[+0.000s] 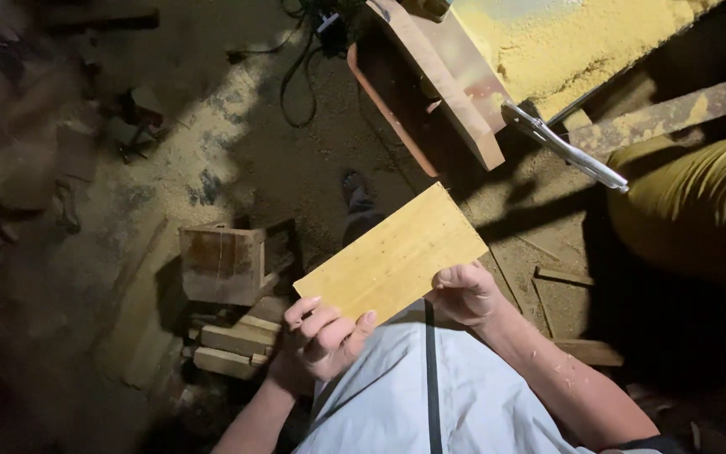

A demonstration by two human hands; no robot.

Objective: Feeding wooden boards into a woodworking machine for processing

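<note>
Diagonally up-right: board, 2-hand grip.

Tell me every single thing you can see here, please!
wooden board: one, pale yellow, held in both hands at centre
wooden box: one, brown, on the floor left of the board
wood offcuts: a small stack, pale, below the box
plank: one, brown, leaning at top centre
sawdust pile: one, yellow, top right
metal bar: one, silver, right of the plank
cables: a few, black, top centre
left hand: grips the board's lower corner
right hand: grips the board's lower edge
</note>
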